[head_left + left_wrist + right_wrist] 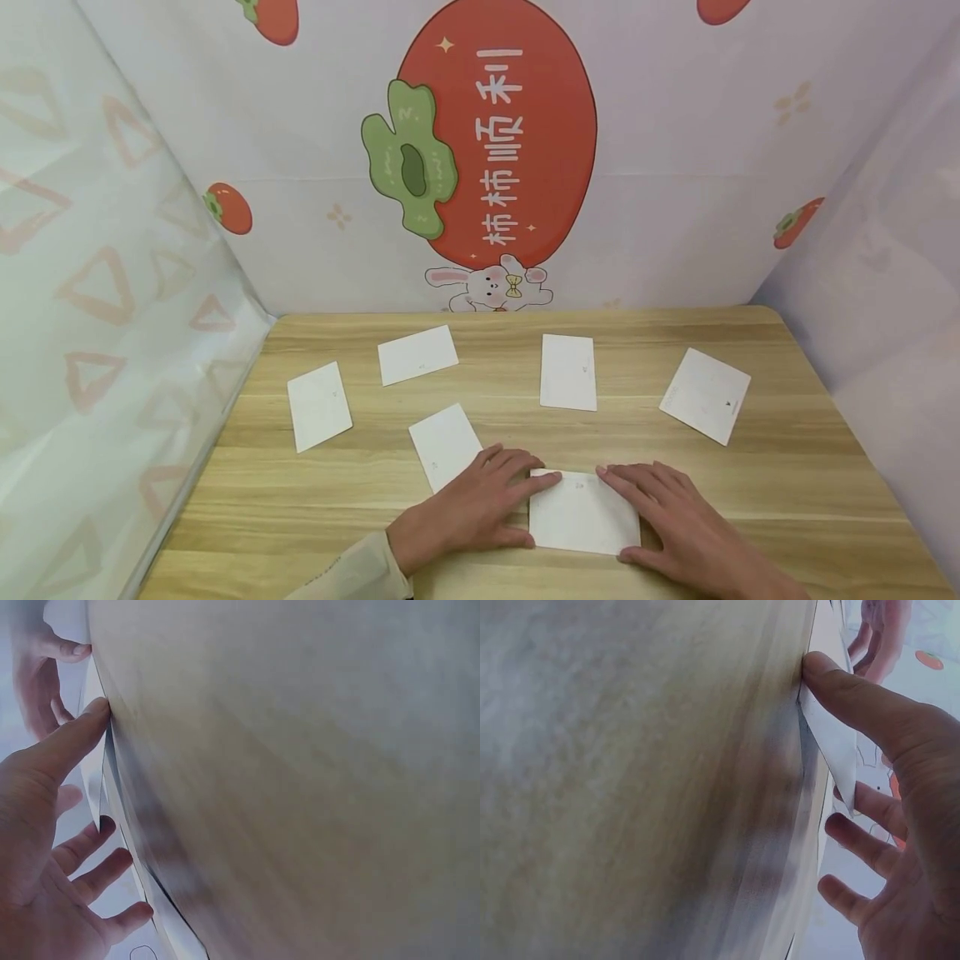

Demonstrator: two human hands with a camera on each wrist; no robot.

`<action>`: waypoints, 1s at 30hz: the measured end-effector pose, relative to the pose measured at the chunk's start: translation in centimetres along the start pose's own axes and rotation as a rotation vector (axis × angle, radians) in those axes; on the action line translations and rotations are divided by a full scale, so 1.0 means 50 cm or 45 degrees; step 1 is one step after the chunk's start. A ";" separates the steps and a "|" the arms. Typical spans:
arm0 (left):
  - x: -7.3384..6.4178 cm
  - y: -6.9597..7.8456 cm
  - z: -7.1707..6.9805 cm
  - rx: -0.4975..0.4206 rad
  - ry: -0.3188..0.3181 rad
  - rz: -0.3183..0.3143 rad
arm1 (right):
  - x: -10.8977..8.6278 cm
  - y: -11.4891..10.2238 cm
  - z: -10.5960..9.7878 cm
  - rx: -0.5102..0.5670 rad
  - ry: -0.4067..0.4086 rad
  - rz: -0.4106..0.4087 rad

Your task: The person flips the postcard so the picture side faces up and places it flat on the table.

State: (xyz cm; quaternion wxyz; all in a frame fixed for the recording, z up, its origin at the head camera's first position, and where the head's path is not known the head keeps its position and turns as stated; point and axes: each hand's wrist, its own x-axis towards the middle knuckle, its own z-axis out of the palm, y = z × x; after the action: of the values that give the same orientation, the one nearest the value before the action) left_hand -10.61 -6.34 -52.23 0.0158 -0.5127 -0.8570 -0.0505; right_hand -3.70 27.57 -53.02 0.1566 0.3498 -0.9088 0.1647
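A white card (583, 515) with a small mark near its far edge lies between my two hands at the front of the table. My left hand (480, 504) grips its left side, thumb at the near corner and index finger at the far one. On the right side, my right hand (678, 525) holds it the same way. In the right wrist view the thumb is on one corner of the card (831, 731) and the index fingertip is by another; a shadowed gap shows under its edge. The other fingers of both hands are spread out.
Another white card (447, 446) lies partly behind my left hand. Farther back on the wooden table (495, 433) are a card at far left (319, 407), one at back left (417, 355), one at back centre (567, 372) and one at right (706, 396). A printed backdrop (660, 242) stands behind.
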 end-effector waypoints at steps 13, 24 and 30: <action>0.017 -0.021 -0.008 -0.112 0.051 -0.134 | 0.017 0.004 0.003 -0.020 0.013 0.078; 0.035 -0.044 -0.008 -0.096 0.141 -0.212 | 0.042 0.027 0.016 -0.075 0.087 0.018; 0.045 -0.051 -0.010 -0.129 0.152 -0.247 | 0.049 0.032 0.018 -0.088 0.099 0.033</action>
State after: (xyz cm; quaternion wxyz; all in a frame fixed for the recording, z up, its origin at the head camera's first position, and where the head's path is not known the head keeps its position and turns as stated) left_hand -13.92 -5.59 -51.75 0.0359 -0.4237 -0.8963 -0.1255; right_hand -6.67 26.90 -53.13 0.2014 0.3258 -0.9117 0.1487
